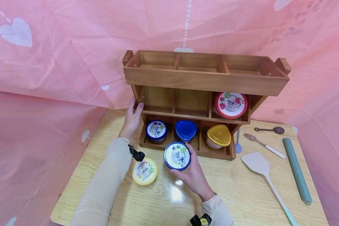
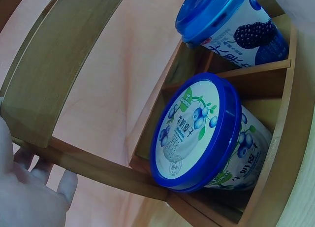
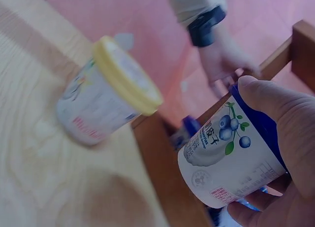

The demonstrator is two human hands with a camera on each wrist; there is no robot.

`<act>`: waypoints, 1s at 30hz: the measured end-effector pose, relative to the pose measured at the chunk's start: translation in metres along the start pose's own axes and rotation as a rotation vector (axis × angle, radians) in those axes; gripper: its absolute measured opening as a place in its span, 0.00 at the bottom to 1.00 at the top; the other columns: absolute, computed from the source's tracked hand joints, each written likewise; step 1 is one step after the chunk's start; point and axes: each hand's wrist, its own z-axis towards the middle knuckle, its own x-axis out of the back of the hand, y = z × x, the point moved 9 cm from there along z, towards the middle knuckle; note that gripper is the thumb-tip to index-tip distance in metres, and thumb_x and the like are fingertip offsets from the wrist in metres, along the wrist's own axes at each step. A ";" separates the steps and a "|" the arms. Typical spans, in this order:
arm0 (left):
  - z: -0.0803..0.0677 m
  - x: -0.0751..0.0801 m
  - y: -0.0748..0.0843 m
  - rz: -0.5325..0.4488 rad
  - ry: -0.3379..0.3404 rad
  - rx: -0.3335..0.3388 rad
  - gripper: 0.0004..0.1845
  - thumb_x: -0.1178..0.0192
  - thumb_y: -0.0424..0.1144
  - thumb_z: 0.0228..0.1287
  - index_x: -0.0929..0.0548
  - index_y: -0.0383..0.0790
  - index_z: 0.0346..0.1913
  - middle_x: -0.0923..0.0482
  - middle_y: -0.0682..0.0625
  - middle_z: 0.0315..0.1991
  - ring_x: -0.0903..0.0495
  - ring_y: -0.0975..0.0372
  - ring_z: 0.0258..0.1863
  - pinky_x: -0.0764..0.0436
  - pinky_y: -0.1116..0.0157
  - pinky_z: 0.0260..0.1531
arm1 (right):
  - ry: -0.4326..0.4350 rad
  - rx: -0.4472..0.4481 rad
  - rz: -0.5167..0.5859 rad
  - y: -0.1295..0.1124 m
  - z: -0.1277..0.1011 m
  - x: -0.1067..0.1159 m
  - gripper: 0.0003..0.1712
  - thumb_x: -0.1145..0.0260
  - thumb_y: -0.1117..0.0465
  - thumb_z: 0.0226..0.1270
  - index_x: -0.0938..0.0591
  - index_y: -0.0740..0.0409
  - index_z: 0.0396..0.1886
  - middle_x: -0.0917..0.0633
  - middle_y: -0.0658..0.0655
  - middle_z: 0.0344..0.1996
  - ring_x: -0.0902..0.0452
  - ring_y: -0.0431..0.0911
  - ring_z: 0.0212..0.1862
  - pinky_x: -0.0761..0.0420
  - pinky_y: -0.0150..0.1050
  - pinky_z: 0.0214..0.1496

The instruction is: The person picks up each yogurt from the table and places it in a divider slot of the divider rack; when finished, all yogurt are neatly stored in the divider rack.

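My right hand (image 1: 196, 175) holds a blue-lidded yogurt cup (image 1: 176, 157) with blueberries printed on it, in front of the wooden shelf's bottom tier. In the right wrist view, thumb and fingers grip this cup (image 3: 229, 155) around its lid and side. My left hand (image 1: 132, 121) grips the left side of the wooden shelf (image 1: 206, 82), thumb in front and fingers behind. Beside the left forearm, a yellow-lidded cup (image 1: 145, 171) stands on the table. The bottom tier holds another blueberry cup (image 1: 156, 130), a blue-lidded blackberry cup (image 1: 185, 130) and a yellow-lidded tub (image 1: 218, 136).
A red-lidded cup (image 1: 230, 105) sits in the middle tier's right compartment. To the right lie a spatula (image 1: 257, 163), a fork (image 1: 264, 145), a dark spoon (image 1: 271, 129), a blue spoon (image 1: 238, 146) and a green stick-shaped box (image 1: 297, 171). Pink cloth (image 1: 73, 56) hangs behind.
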 end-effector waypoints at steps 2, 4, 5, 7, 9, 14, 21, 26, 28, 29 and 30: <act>0.000 0.000 0.000 0.000 0.001 -0.005 0.34 0.54 0.41 0.78 0.54 0.47 0.80 0.52 0.44 0.79 0.48 0.54 0.77 0.45 0.60 0.76 | 0.013 0.024 0.002 -0.011 0.000 0.005 0.63 0.18 0.57 0.48 0.49 0.47 0.77 0.35 0.56 0.71 0.35 0.53 0.70 0.37 0.54 0.73; 0.000 0.000 0.001 0.003 0.001 -0.002 0.34 0.54 0.41 0.78 0.54 0.47 0.80 0.52 0.44 0.79 0.48 0.54 0.77 0.45 0.60 0.76 | 0.028 0.043 0.007 -0.022 -0.001 0.010 0.63 0.18 0.57 0.48 0.50 0.47 0.77 0.35 0.56 0.71 0.36 0.52 0.70 0.37 0.54 0.73; 0.000 0.000 0.001 0.004 0.000 -0.002 0.34 0.54 0.41 0.78 0.54 0.47 0.80 0.52 0.44 0.79 0.48 0.54 0.77 0.45 0.60 0.76 | 0.038 0.052 0.005 -0.027 0.000 0.013 0.64 0.18 0.57 0.48 0.50 0.46 0.77 0.35 0.56 0.71 0.36 0.52 0.71 0.38 0.54 0.74; 0.000 0.000 0.002 0.007 -0.001 0.000 0.34 0.54 0.41 0.78 0.54 0.47 0.80 0.52 0.44 0.79 0.48 0.55 0.78 0.45 0.60 0.76 | 0.051 0.078 -0.001 -0.037 0.000 0.017 0.65 0.18 0.58 0.48 0.51 0.45 0.78 0.36 0.56 0.72 0.37 0.52 0.71 0.38 0.55 0.74; 0.000 0.000 0.003 0.011 -0.002 0.002 0.33 0.54 0.41 0.78 0.54 0.48 0.80 0.52 0.44 0.79 0.49 0.54 0.78 0.45 0.59 0.76 | 0.069 0.104 -0.001 -0.047 0.002 0.023 0.65 0.18 0.58 0.48 0.52 0.43 0.78 0.38 0.57 0.73 0.39 0.52 0.72 0.39 0.56 0.74; -0.001 0.000 0.003 0.027 -0.004 0.010 0.34 0.54 0.41 0.78 0.55 0.48 0.80 0.53 0.44 0.79 0.49 0.54 0.78 0.45 0.58 0.76 | 0.104 0.159 0.017 -0.071 0.009 0.037 0.66 0.18 0.61 0.48 0.53 0.40 0.78 0.42 0.56 0.75 0.40 0.51 0.73 0.38 0.55 0.74; -0.001 0.001 0.004 0.047 0.005 -0.002 0.33 0.54 0.41 0.78 0.53 0.48 0.80 0.50 0.44 0.79 0.48 0.53 0.77 0.44 0.56 0.76 | 0.127 0.180 0.045 -0.092 0.023 0.053 0.65 0.20 0.62 0.50 0.54 0.40 0.78 0.44 0.54 0.75 0.42 0.50 0.73 0.37 0.55 0.74; -0.001 0.001 0.003 0.055 0.001 -0.008 0.33 0.54 0.41 0.78 0.53 0.49 0.80 0.50 0.44 0.79 0.47 0.52 0.77 0.44 0.56 0.76 | 0.156 0.203 0.077 -0.101 0.033 0.065 0.64 0.21 0.63 0.52 0.55 0.37 0.78 0.45 0.51 0.75 0.43 0.48 0.73 0.38 0.52 0.75; -0.001 0.001 0.002 0.049 -0.001 -0.004 0.33 0.54 0.42 0.78 0.53 0.49 0.80 0.50 0.44 0.79 0.47 0.52 0.77 0.44 0.56 0.76 | 0.173 0.207 0.094 -0.104 0.038 0.070 0.64 0.21 0.63 0.52 0.55 0.35 0.77 0.45 0.50 0.75 0.43 0.46 0.73 0.37 0.49 0.75; -0.001 0.001 0.002 0.048 -0.003 -0.003 0.34 0.54 0.42 0.78 0.54 0.49 0.80 0.51 0.44 0.79 0.47 0.52 0.77 0.44 0.56 0.76 | 0.181 0.210 0.098 -0.105 0.040 0.072 0.64 0.22 0.63 0.52 0.55 0.35 0.77 0.45 0.50 0.74 0.42 0.46 0.73 0.36 0.49 0.75; -0.001 0.001 0.001 0.047 -0.005 0.000 0.34 0.54 0.42 0.78 0.54 0.49 0.80 0.51 0.44 0.79 0.47 0.52 0.77 0.44 0.55 0.76 | 0.189 0.211 0.100 -0.106 0.043 0.075 0.64 0.22 0.63 0.53 0.55 0.34 0.77 0.45 0.49 0.74 0.42 0.46 0.72 0.36 0.49 0.75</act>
